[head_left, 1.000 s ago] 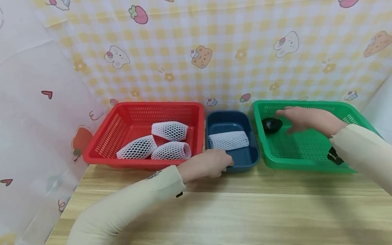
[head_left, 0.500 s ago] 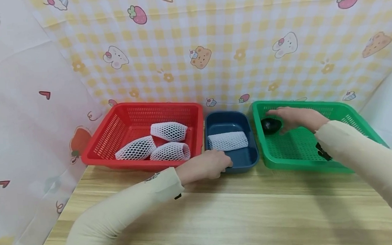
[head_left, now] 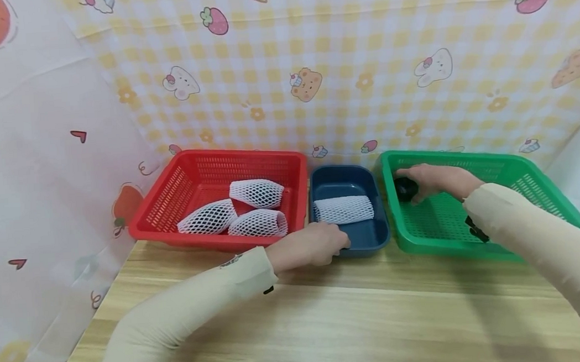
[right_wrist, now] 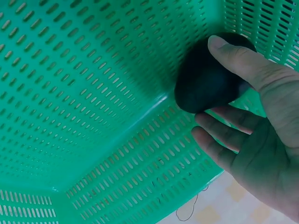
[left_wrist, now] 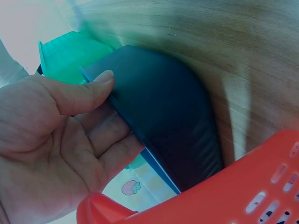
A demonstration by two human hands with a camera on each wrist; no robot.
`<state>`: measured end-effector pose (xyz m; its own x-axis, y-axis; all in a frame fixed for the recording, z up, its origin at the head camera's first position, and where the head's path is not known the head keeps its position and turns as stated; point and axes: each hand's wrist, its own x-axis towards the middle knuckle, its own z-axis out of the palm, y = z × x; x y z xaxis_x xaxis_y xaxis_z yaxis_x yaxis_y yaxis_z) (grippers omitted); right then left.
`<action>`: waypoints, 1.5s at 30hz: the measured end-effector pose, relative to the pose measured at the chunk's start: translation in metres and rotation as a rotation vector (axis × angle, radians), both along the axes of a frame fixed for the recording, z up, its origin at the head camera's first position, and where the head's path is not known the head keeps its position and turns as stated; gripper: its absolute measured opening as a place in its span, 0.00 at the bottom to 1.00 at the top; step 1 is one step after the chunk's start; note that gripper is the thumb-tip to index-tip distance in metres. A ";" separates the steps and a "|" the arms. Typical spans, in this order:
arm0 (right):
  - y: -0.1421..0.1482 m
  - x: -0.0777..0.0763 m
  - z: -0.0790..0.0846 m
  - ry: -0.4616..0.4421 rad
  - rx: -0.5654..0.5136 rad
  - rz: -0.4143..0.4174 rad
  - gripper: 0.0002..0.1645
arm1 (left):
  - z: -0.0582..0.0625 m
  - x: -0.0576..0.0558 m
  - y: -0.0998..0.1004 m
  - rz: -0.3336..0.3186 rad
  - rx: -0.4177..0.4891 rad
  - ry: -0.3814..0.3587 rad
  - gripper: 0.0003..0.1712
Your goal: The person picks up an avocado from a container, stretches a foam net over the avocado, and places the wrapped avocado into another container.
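My left hand [head_left: 314, 244] pinches the near rim of a dark blue plastic bin [head_left: 362, 239], with the thumb on the outer wall and fingers over the rim in the left wrist view. Inside the bin lies a white foam net sleeve [head_left: 344, 210]. My right hand [head_left: 431, 179] reaches into the green basket [head_left: 448, 247] and grips a dark avocado [right_wrist: 205, 77] in its left part. In the right wrist view the thumb presses on one side of the avocado and the fingertips touch the other.
A red basket [head_left: 214, 241] stands left of the blue bin, holding several dark items in white foam nets, among them a netted piece [head_left: 257, 193] at the back. Patterned cloth [head_left: 262, 55] hangs behind. The wooden table [head_left: 329, 328] spreads in front.
My right hand has moved left and down onto the avocado, and its fingers have come round it. The left hand stays at the bin's rim. The head view has shifted slightly.
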<state>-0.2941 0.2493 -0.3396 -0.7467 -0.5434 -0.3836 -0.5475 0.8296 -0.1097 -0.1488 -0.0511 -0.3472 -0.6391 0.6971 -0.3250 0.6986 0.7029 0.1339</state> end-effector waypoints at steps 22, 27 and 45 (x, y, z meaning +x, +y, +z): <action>0.013 0.002 0.012 -0.016 -0.020 0.008 0.49 | -0.002 0.000 -0.002 0.010 0.006 0.010 0.26; 0.019 0.005 0.022 0.006 -0.090 0.008 0.46 | -0.003 0.002 -0.001 0.018 0.011 0.007 0.28; 0.022 0.025 0.063 0.198 -0.308 0.104 0.40 | -0.003 0.004 -0.001 0.019 0.018 0.024 0.28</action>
